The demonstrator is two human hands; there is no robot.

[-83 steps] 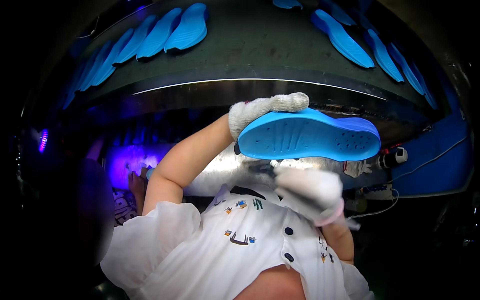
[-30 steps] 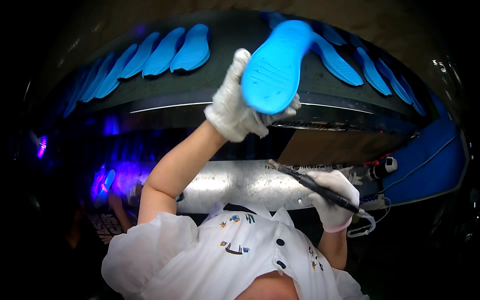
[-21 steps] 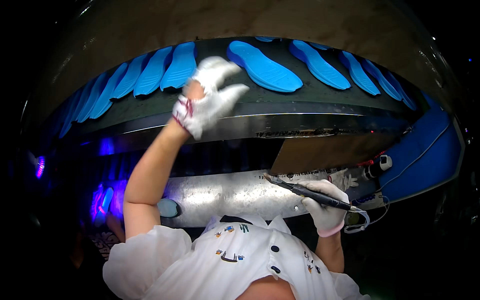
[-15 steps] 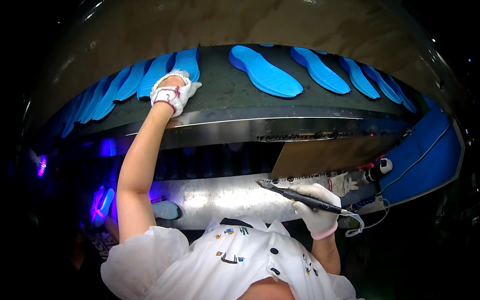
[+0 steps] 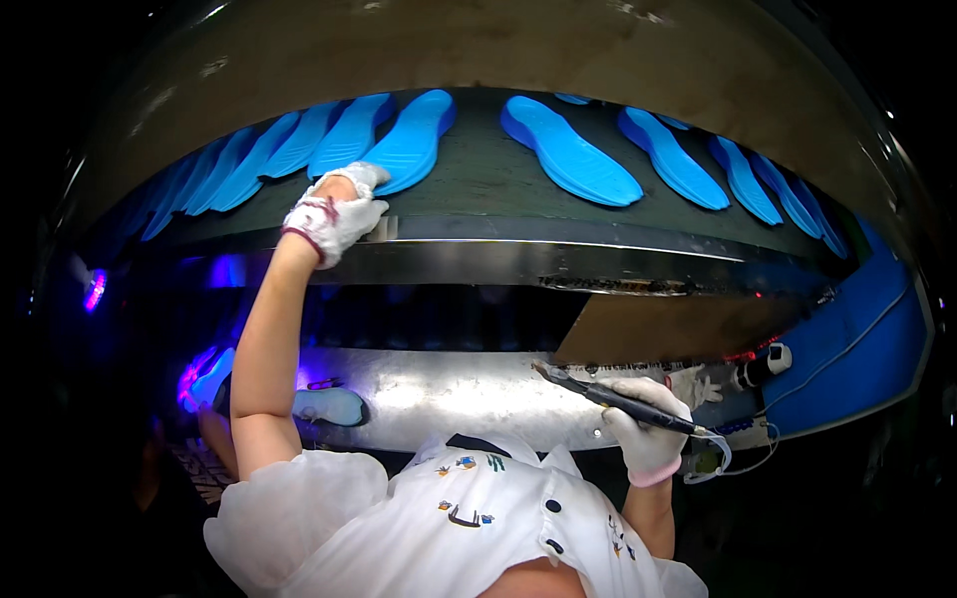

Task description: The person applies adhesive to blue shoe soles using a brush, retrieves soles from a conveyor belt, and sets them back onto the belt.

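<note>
My left hand (image 5: 337, 214), in a white glove with reddish marks, is at the near end of a blue shoe sole (image 5: 414, 140) on the dark conveyor belt (image 5: 474, 174). Its thumb stands apart from the fingers, which overlap the sole's tip; whether they touch it I cannot tell. Nothing shows held there. Lower right, my right hand (image 5: 646, 429), also white-gloved, is closed around a black tube-fed brush (image 5: 638, 407). The brush points up and left above a metal shelf, with a pale tube looping from its back end.
More blue soles (image 5: 573, 154) lie along the belt, left and right. A metal rail (image 5: 478, 244) edges it. Below are a brown board (image 5: 668, 329), a metal shelf (image 5: 449, 384), a pale sole (image 5: 334, 406), a spare glove (image 5: 693, 387) and a blue panel (image 5: 847, 349). Purple light glows left.
My left hand has drawn back from over the blue sole toward its near end, uncovering more of it. The whole view has shifted slightly. My right hand keeps hold of the brush.
</note>
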